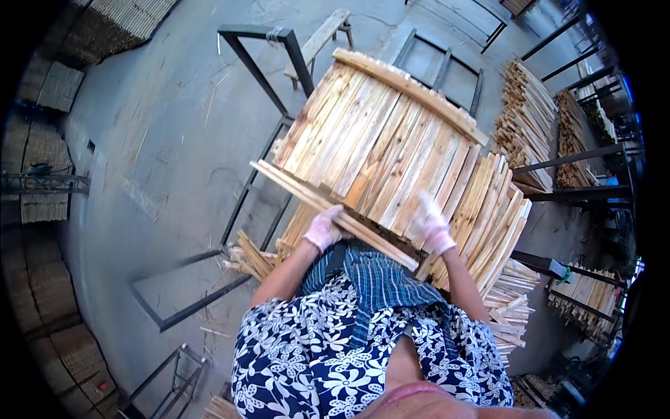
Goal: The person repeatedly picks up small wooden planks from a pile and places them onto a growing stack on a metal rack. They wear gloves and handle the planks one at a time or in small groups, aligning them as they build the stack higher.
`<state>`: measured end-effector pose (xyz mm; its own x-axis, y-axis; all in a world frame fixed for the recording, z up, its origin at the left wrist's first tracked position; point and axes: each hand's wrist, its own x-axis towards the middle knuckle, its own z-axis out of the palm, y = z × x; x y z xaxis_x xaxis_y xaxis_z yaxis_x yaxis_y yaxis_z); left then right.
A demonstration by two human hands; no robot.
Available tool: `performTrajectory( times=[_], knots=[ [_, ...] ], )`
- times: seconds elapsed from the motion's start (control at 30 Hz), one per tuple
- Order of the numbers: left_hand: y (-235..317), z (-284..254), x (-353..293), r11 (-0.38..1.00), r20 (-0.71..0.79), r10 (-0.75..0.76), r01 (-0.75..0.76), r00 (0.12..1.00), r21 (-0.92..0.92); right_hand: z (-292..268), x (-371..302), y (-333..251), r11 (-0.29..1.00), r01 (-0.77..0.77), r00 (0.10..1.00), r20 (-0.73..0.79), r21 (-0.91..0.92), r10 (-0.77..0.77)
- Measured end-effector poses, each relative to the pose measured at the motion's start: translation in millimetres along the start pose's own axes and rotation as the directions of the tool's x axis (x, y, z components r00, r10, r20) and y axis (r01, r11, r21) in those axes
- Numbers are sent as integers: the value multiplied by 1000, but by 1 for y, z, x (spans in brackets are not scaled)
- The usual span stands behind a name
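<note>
My left hand (324,228), in a pale knitted glove, is closed around a pair of long thin wooden strips (377,241). They slant across the near edge of a stack of wooden slats (391,153), close to my waist. My right hand (432,225), gloved too, is over the near right part of the stack with its fingers stretched out and slightly blurred. It holds nothing that I can see. The slats lie side by side, and a wooden batten (412,91) runs across their far ends.
Looser slats (492,209) pile up to the right of the stack. A dark metal frame (237,209) stands at the left, with a wooden bench (321,45) beyond it. More wood piles (527,119) rest among metal racks at the right. Bundled stacks (49,279) line the far left.
</note>
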<state>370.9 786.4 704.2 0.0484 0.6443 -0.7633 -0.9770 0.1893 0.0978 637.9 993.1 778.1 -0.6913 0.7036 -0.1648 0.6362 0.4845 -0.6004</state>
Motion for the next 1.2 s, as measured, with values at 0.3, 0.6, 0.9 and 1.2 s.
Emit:
performTrajectory(
  times=[0.3, 0.6, 0.9, 1.2],
  knots=[
    [10, 81, -9, 964, 114, 140, -162, 984, 210, -11, -35, -49, 991, 117, 946, 312, -65, -91],
    [54, 119, -15, -870, 594, 207, -131, 777, 475, 9, 18, -1, 818, 129, 988, 148, -560, -55],
    [112, 117, 27, -958, 447, -32, -154, 894, 240, 13, -8, 10, 883, 173, 980, -11, -437, -198],
    [-27, 215, 28, -851, 589, -133, -396, 797, 345, -79, -90, 95, 940, -249, 906, -400, -234, 140]
  ],
)
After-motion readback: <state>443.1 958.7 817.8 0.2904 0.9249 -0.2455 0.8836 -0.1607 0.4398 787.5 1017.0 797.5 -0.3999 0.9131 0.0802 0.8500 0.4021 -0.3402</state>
